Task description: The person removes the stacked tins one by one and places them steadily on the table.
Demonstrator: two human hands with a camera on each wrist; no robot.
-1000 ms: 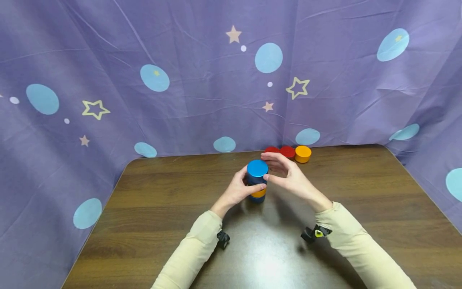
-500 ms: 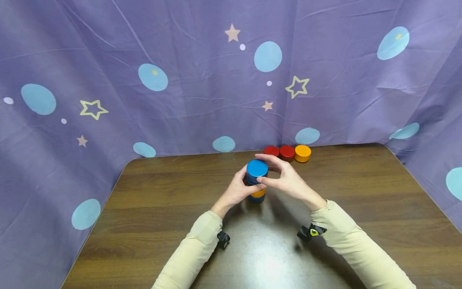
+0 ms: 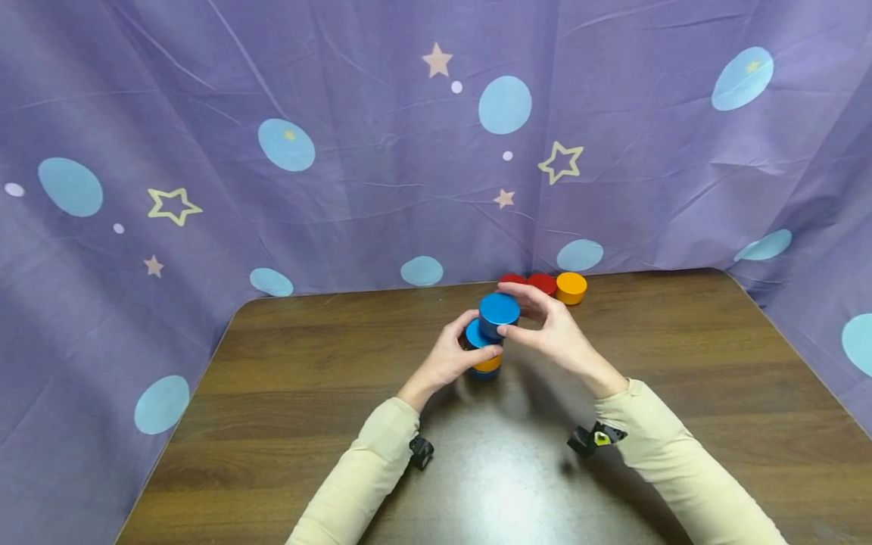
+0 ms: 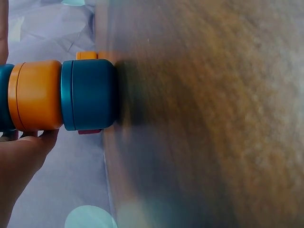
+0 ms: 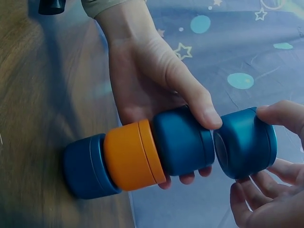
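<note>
A purple star-print curtain point(image 3: 341, 151) backs the brown desk point(image 3: 306, 424). Mid-desk, the left hand point(image 3: 446, 362) wraps the three-cylinder stack point(image 5: 137, 159), blue, orange, blue. The right hand point(image 3: 555, 337) pinches a blue cylinder point(image 3: 499, 314) just above it, tilted off. Behind stand two red cylinders point(image 3: 541, 283) and an orange cylinder point(image 3: 571, 288).

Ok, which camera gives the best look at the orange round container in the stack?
The right wrist view: the orange round container shows whole, sandwiched between two blue ones, unobstructed. The left wrist view also shows it, close and partly cropped. The head view shows only a sliver below the left hand.
</note>
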